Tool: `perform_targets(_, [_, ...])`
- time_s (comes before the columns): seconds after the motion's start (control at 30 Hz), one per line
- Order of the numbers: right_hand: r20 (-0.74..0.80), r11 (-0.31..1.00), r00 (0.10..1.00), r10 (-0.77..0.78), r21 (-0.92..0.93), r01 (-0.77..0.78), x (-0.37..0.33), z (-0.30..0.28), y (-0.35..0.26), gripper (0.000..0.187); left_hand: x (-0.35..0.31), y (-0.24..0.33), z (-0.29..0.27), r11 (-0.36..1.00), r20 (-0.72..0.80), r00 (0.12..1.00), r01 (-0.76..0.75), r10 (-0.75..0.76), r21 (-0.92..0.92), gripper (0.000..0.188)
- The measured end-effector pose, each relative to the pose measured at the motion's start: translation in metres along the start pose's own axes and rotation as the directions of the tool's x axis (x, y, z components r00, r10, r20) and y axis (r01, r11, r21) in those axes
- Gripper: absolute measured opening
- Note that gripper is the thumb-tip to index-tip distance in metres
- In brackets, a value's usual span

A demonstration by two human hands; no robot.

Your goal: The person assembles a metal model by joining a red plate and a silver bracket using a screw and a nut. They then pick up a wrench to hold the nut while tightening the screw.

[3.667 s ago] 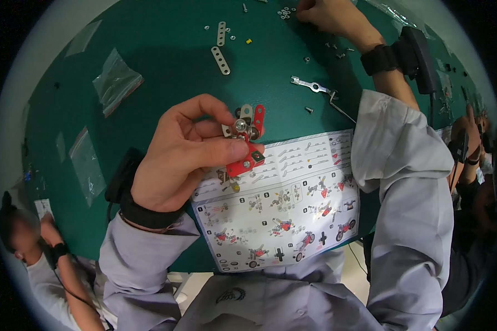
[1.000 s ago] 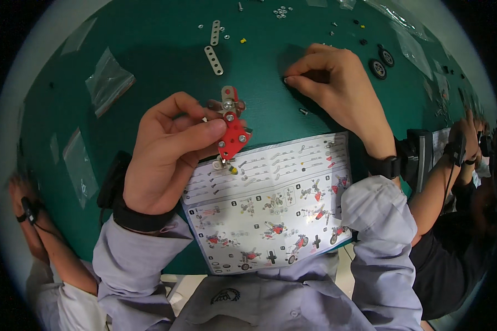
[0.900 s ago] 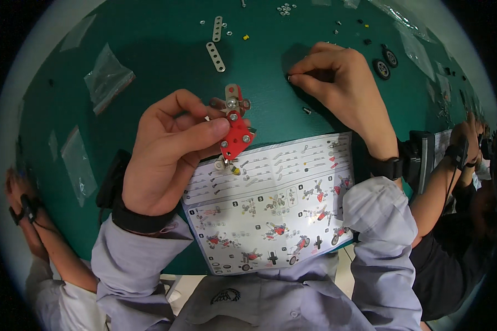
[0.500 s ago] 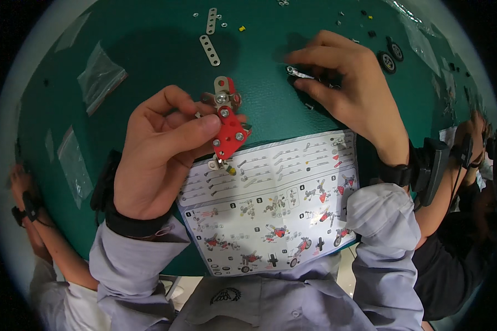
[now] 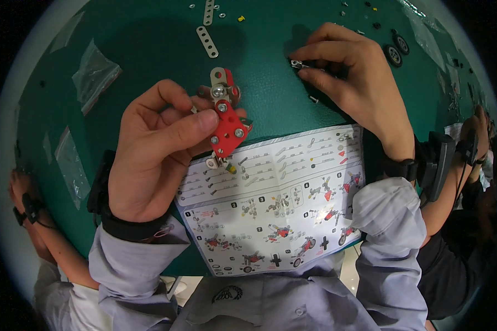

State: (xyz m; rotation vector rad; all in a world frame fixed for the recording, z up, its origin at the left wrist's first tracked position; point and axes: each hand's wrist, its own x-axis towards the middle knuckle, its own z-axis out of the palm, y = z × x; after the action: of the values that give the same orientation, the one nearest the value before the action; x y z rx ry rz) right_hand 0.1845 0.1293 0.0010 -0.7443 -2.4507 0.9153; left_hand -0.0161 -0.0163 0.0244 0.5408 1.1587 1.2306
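Closed between the thumb and fingers of my left hand [image 5: 154, 132] is a partly built metal model [image 5: 229, 132] with red plates, silver brackets and round-headed bolts. It hangs above the top edge of a printed instruction sheet [image 5: 281, 212]. Farther right, my right hand [image 5: 356, 71] pinches a small silver metal piece [image 5: 297, 64] between thumb and index finger. The rest of that piece is hidden by the hand. A loose screw [image 5: 313, 100] lies on the green table just below these fingers.
Perforated metal strips [image 5: 207, 42], small nuts [image 5: 222, 15] and a yellow part [image 5: 241, 19] lie at the back. Black wheels [image 5: 393, 55] sit beyond my right hand. Plastic bags [image 5: 96, 74] lie at left. Other people's hands [image 5: 22, 190] show at both sides.
My right index finger has come down onto the small metal piece, which shows less now. The left hand keeps its hold on the model. The whole view has shifted slightly.
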Motion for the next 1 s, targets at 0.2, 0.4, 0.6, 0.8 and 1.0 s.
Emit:
perform_targets(0.2, [-0.022, 0.999, 0.999, -0.035, 0.021, 0.036, -0.0012, 0.0037, 0.0062, 0.017, -0.0002, -0.0002, -0.002, 1.0, 0.003, 1.0, -0.003, 0.003, 0.006, 0.02])
perform_targets(0.4, [-0.045, 0.992, 0.996, 0.081, 0.098, -0.076, -0.0023, 0.0067, 0.0032, 0.014, 0.0004, -0.0007, -0.0025, 1.0, 0.006, 1.0, -0.003, 0.003, -0.009, 0.021])
perform_targets(0.6, [-0.055, 0.996, 0.998, 0.041, 0.079, -0.036, -0.0029, 0.0053, 0.0019, 0.009, 0.0007, -0.0011, -0.0014, 1.0, 0.006, 1.0, -0.008, 0.008, -0.008, 0.02])
perform_targets(0.8, [-0.076, 0.996, 0.995, 0.067, 0.059, -0.063, -0.0028, 0.005, 0.001, 0.009, 0.0008, -0.0007, -0.0023, 1.0, 0.017, 1.0, -0.014, 0.014, 0.017, 0.019])
perform_targets(1.0, [-0.063, 0.998, 0.997, 0.038, 0.042, -0.035, -0.0037, 0.0027, 0.0002, 0.009, 0.002, -0.002, -0.0041, 0.999, 0.025, 0.999, -0.031, 0.03, 0.036, 0.02])
